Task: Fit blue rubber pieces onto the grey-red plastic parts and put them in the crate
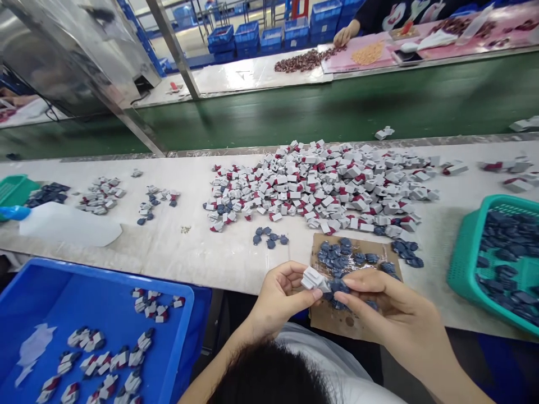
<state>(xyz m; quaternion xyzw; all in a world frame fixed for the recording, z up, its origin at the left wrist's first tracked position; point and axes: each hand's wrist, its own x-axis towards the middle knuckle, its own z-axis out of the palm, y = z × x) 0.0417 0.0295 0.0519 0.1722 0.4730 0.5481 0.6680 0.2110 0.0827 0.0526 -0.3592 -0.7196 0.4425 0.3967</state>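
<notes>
Between thumb and fingers my left hand (282,294) pinches a small light-grey plastic block (314,279) with stepped sides. My right hand (391,314) grips a dark blue plastic piece (338,286) by thumb and index finger, right beside the block's tip; whether the two parts touch or are joined I cannot tell. Both hands are over a brown cardboard sheet (353,322), where several dark blue pieces (334,255) lie in a cluster. A large heap of grey and dark red parts (311,185) spreads across the table behind the hands.
To the left front stands a blue bin (177,336) with several assembled parts. A green basket (467,252) of dark blue pieces is at the right. A white scoop-like sheet (67,224) lies at the left. Beyond the green conveyor (273,109), a co-worker's hand (346,33) reaches over small brown parts.
</notes>
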